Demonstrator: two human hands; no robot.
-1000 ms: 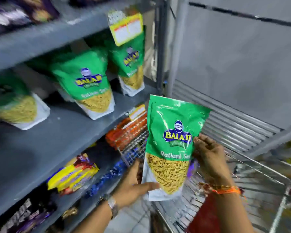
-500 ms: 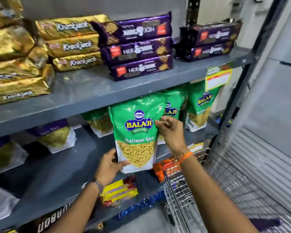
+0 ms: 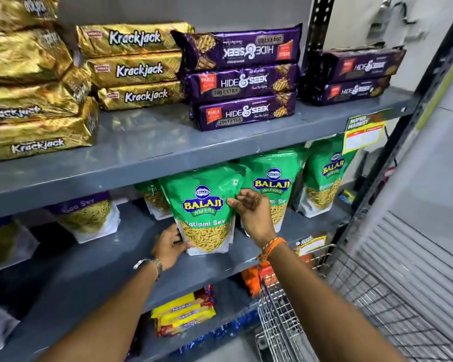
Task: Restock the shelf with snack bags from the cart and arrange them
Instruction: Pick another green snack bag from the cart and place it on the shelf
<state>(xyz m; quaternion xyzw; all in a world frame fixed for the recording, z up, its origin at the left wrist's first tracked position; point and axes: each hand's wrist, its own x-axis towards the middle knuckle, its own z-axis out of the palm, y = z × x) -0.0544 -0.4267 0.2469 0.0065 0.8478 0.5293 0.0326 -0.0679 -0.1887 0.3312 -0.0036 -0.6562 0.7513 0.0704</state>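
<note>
A green Balaji Ratlami Sev bag (image 3: pixel 205 207) stands upright on the middle grey shelf (image 3: pixel 131 259), its base resting on the shelf board. My left hand (image 3: pixel 169 246) grips its lower left corner. My right hand (image 3: pixel 251 212) pinches its right edge near the logo. Two more green bags of the same kind stand to the right, one (image 3: pixel 275 178) partly behind my right hand and one (image 3: pixel 324 178) at the shelf's end. Another green bag (image 3: pixel 154 197) sits behind the held one. The wire cart (image 3: pixel 280 317) is at the lower right.
Gold Krackjack packs (image 3: pixel 134 66) and purple Hide & Seek packs (image 3: pixel 243 77) fill the upper shelf. A purple-topped Aloo Sev bag (image 3: pixel 89 218) stands left on the middle shelf. Yellow packs (image 3: pixel 183 314) lie on the lower shelf. A yellow price tag (image 3: pixel 364 134) hangs from the shelf edge.
Both hands carried the green bag up from the cart to the middle shelf and set it down standing, left of the other green bags. The view swung up to the shelves.
</note>
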